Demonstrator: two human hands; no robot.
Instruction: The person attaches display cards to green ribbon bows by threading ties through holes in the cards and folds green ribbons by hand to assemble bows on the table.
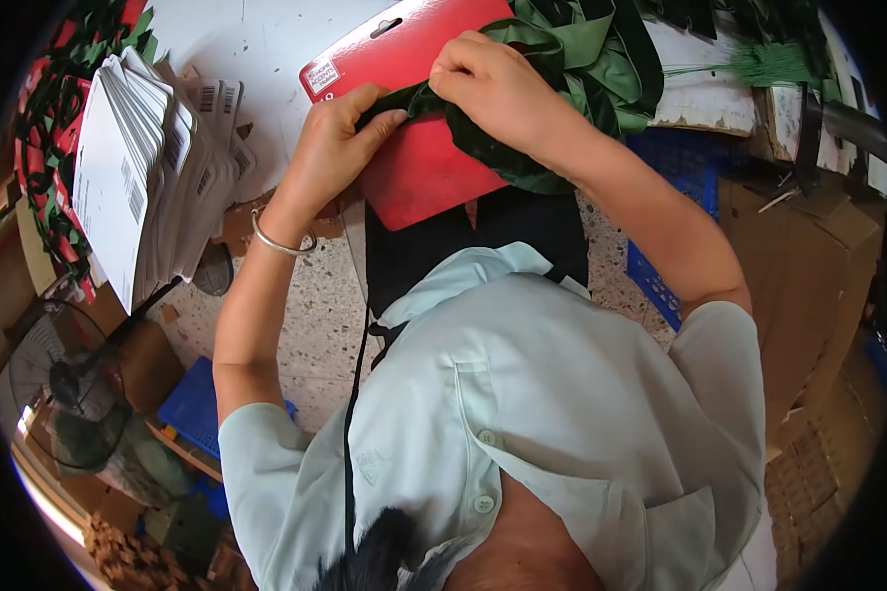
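Note:
A red card [424, 182] with a hanging slot near its top lies tilted on the table edge in front of my body. Across its upper part runs a dark green velvet ribbon [468, 133]. My left hand [340, 138] pinches one stretch of the ribbon between thumb and fingers, at the card's left side. Close by on the right, my right hand [498, 89] is closed on the ribbon too, its fingertips curled and partly hidden. Looped green ribbon [611, 59] is heaped beyond my right hand and hangs down beside the card.
A fanned stack of white barcoded cards [133, 177] stands at the left, beside red cards with green ribbon [54, 187]. Thin green ties [774, 61] lie at the upper right. Blue crates [685, 182], a cardboard box [798, 286] and a fan [64, 379] stand around.

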